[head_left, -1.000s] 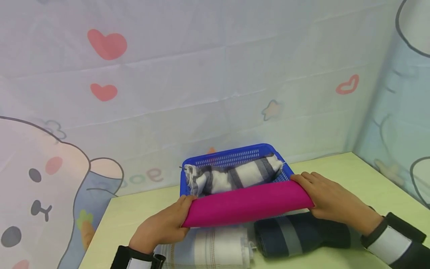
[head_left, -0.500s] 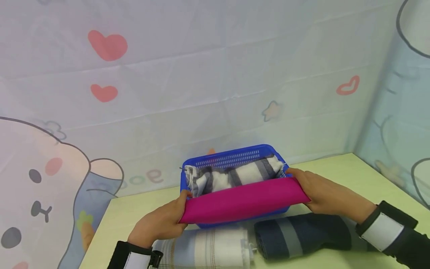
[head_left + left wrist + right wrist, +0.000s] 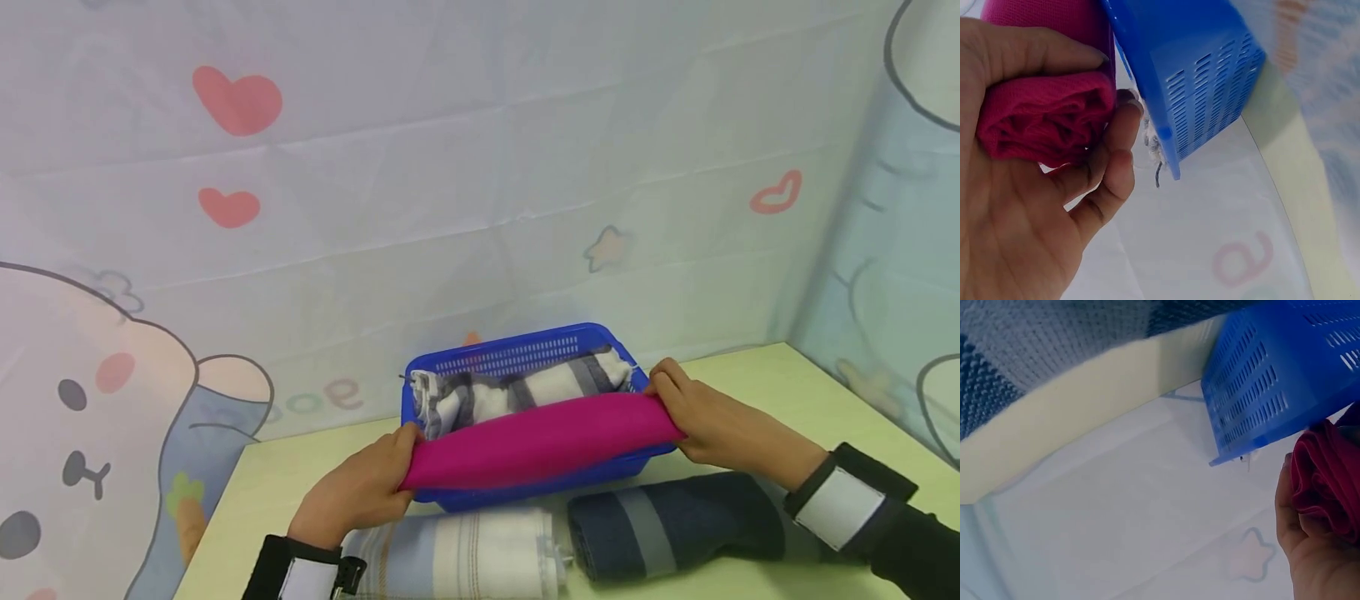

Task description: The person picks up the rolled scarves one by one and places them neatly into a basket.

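A rolled magenta cloth (image 3: 540,440) is held by both hands over the front edge of the blue plastic basket (image 3: 551,485). My left hand (image 3: 360,487) grips its left end; in the left wrist view, thumb and fingers curl round the spiral of folds (image 3: 1044,119). The opposite end is in my right hand (image 3: 723,425), fingers wrapped about it, partly cut off in the right wrist view. Behind the magenta roll, a rolled white and grey striped scarf (image 3: 555,385) with fringed ends lies inside the basket, its lower front hidden.
In front of the basket, a white and light blue striped roll with a fringe (image 3: 480,554) lies on the pale yellow table (image 3: 322,454). Beside it on the right is a dark navy roll with a grey band (image 3: 690,521). A printed curtain (image 3: 450,167) hangs behind.
Both hands have shifted slightly left with the magenta roll, and its right end has risen a little. More of the basket's front and of the navy roll shows below it.
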`<state>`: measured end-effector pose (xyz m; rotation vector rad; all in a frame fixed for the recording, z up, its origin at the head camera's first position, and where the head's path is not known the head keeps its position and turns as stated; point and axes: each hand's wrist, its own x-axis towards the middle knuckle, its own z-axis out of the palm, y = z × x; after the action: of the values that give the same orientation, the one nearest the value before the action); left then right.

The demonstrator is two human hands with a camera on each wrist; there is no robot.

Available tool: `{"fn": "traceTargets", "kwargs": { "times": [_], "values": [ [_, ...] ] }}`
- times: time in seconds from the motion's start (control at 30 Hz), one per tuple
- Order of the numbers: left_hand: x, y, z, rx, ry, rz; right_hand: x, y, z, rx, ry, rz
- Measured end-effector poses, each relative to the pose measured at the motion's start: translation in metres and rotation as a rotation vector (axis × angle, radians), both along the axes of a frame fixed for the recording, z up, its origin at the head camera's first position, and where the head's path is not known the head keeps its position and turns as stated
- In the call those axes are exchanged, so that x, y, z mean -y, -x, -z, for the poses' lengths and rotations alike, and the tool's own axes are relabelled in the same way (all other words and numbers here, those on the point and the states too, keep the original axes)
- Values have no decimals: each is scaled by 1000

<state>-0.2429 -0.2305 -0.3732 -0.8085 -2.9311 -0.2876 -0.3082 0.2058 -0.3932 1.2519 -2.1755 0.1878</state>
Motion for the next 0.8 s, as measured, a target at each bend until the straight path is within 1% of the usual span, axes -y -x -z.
{"fn": "traceTargets", "kwargs": {
  "times": [0.1, 0.17, 0.3, 0.4, 0.47, 0.53, 0.63, 0.8],
  "values": [
    [0, 3, 2, -32, 6, 6, 0, 1, 1, 74, -4, 30],
    [1, 4, 3, -38, 10, 4, -1, 1, 2, 120, -5, 49],
    [3, 8, 5, -53, 25, -4, 1, 3, 3, 153, -5, 67],
    [5, 10, 6, -95, 57, -14, 4, 4, 2, 177, -6, 89],
    [5, 11, 7, -123, 80, -27, 5, 5, 2, 214, -9, 114],
    [3, 11, 8, -133, 97, -44, 5, 6, 1, 253, -20, 140],
    [0, 11, 8, -109, 94, -66, 5, 6, 2, 284, -44, 172],
    [-3, 11, 9, -68, 80, -95, 7, 9, 4, 246, -76, 178]
  ]
}}
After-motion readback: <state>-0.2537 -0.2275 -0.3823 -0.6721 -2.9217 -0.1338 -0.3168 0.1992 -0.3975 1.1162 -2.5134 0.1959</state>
